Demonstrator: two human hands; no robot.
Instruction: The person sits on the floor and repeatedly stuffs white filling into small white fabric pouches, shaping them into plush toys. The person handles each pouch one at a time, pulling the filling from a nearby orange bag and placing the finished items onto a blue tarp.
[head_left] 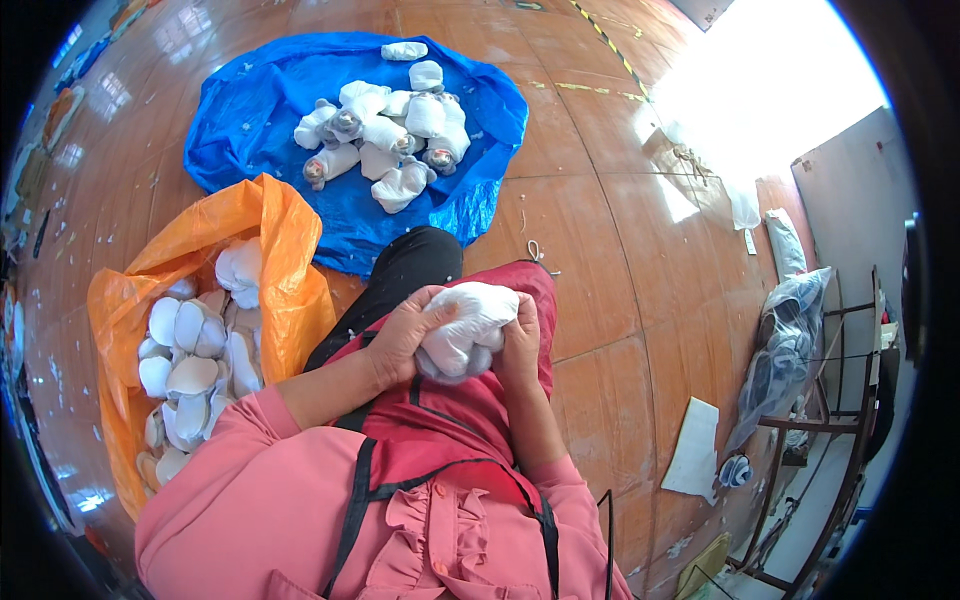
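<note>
Above my lap I hold a white and grey plush toy piece [470, 318], its white cloth on top and grey fuzzy part beneath. My left hand [402, 335] grips its left side, with the thumb laid on the white cloth. On the other side my right hand [518, 348] pinches the edge of the cloth. Several similar white and grey plush toy pieces [382, 130] lie heaped on a blue plastic sheet [245, 125] in front of me. Left of my legs stands an open orange sack [285, 235] with many pale rounded cloth pieces [192, 330] in it.
Tiled floor [600, 270] runs all around, with bits of white fluff on it. At the right are a metal-framed rack [815, 425], a clear plastic bag [785, 330], a white board [692, 445] and a small roll [736, 470]. Bright light falls in at the upper right.
</note>
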